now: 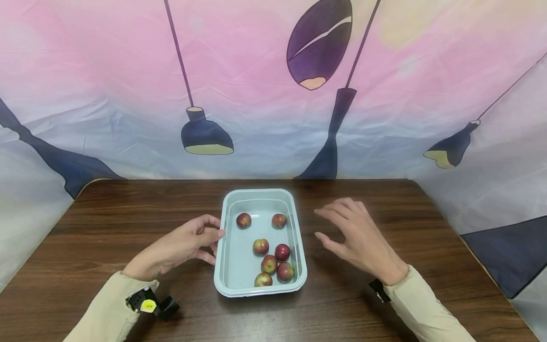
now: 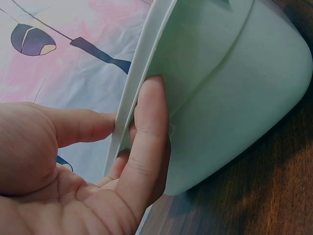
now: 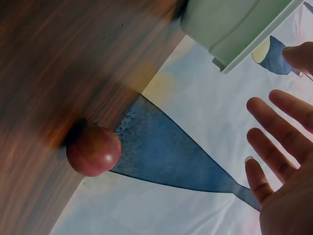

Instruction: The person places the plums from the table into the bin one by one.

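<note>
A pale green plastic tray [image 1: 239, 266] lies on the table with several red and yellow-green plums [image 1: 260, 246] inside, most gathered at its near right. My left hand [image 1: 194, 241] pinches the tray's left rim; in the left wrist view the thumb is on one side of the rim [image 2: 142, 73] and the fingers on the other. To the tray's right, my right hand [image 1: 356, 237] hovers with fingers spread and nothing in them. One more plum [image 3: 93, 151] rests on the table in the right wrist view, apart from that hand; the head view does not show it.
The dark wooden table [image 1: 179, 199] reaches back to a hanging printed cloth [image 1: 256, 95] with painted lamps. Each wrist wears a black strapped device, and the left one [image 1: 149, 304] has a yellow label.
</note>
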Motion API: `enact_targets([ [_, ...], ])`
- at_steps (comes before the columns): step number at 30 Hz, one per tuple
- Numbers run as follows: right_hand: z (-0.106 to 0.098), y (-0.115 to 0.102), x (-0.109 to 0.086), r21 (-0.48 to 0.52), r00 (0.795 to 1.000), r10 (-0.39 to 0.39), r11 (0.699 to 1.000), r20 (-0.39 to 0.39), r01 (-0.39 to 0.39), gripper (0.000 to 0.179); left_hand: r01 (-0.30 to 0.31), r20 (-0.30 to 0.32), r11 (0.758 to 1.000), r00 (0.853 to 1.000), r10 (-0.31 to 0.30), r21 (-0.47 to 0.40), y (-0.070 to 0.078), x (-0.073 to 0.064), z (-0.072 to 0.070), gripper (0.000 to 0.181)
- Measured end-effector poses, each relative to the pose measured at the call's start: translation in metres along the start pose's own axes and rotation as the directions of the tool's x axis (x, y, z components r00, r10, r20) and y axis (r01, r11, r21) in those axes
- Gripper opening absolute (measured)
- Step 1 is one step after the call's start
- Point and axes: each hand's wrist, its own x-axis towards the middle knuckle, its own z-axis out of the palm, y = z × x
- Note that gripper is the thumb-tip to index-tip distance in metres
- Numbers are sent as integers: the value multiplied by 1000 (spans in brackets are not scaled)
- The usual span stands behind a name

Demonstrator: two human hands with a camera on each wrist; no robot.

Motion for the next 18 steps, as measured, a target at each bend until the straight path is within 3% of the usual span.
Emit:
enact_targets([
  [18, 2, 11, -1, -36, 999, 35, 999, -36, -36, 42, 2, -1, 1000, 1000, -2, -6, 1, 0, 1, 50],
])
